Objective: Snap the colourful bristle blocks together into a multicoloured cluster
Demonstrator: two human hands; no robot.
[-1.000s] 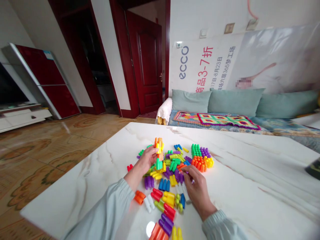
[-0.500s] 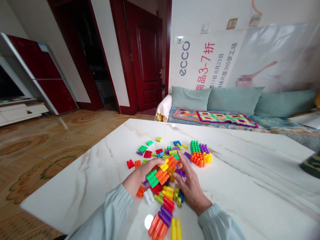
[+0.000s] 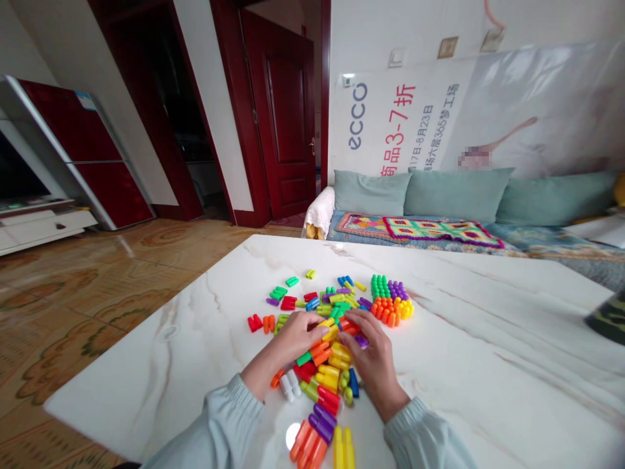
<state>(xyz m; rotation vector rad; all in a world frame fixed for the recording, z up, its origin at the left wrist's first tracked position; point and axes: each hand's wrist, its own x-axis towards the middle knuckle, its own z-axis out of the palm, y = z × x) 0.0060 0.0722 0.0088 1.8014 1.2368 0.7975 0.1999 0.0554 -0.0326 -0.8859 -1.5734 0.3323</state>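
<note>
Colourful plastic bullet-shaped building blocks lie in a loose heap on the white marble-patterned table (image 3: pixel 205 339). Over the heap, my left hand (image 3: pixel 297 335) is closed on a yellow block (image 3: pixel 331 327), thumb and fingers pinching it. My right hand (image 3: pixel 371 345) grips an orange-red block (image 3: pixel 347 324) right beside it; whether the two blocks are joined is hidden by my fingers. Below them lie an orange block (image 3: pixel 321 352), yellow blocks (image 3: pixel 328 376), a white block (image 3: pixel 291 385) and a red block (image 3: pixel 329 398). Nearest me is a purple block (image 3: pixel 322 422) touching an orange one (image 3: pixel 307 443).
Beyond my right hand stand grouped green (image 3: pixel 379 286), purple (image 3: pixel 398 290), orange (image 3: pixel 385 311) and yellow blocks (image 3: pixel 405 308). Scattered pieces, such as a red block (image 3: pixel 254 322), lie left. A camouflage-patterned object (image 3: pixel 610 319) is at the right edge. A sofa (image 3: pixel 420 225) stands behind the table.
My right hand has closed from spread fingers onto the orange-red block beside the yellow one. My left hand has shifted slightly right, and the hands are closer together.
</note>
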